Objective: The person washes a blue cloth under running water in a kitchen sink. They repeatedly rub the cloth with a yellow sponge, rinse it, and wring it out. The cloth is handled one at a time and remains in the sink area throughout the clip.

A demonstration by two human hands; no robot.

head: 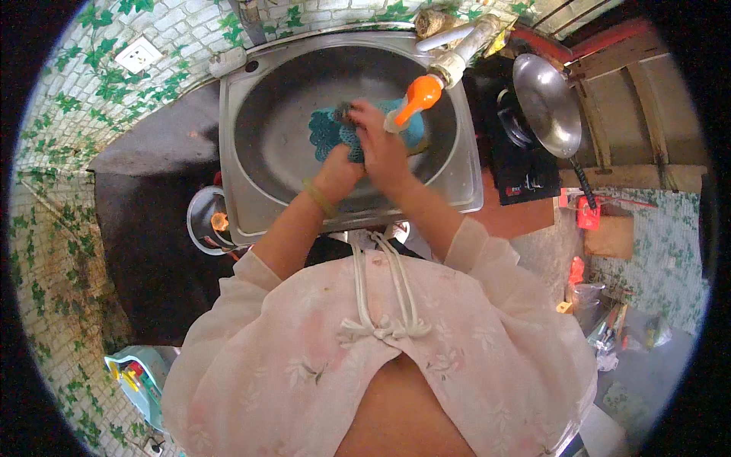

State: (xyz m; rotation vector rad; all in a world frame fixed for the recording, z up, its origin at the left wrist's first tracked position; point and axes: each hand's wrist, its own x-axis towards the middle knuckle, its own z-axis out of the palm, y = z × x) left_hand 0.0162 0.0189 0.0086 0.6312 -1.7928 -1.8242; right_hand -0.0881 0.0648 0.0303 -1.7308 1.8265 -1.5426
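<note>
Over the stainless steel sink (260, 114), my left hand (338, 176) grips the near edge of a teal openwork item (326, 134) with scalloped edges. My right hand (380, 140) holds a small dark scrubber (344, 112), perhaps a steel wool pad, against that item's upper part. A lighter blue rounded thing (414, 130) lies in the basin to the right, partly hidden by my right hand and the tap; whether it joins the teal item I cannot tell. The orange tap nozzle (422, 98) hangs just above my right wrist. No running water can be made out.
Right of the sink, a metal wok (548, 108) with a dark handle rests by a black induction cooktop (528, 177). A clear container (207, 228) stands at the sink's left side. A light blue plastic basket (137, 383) with small items is at lower left.
</note>
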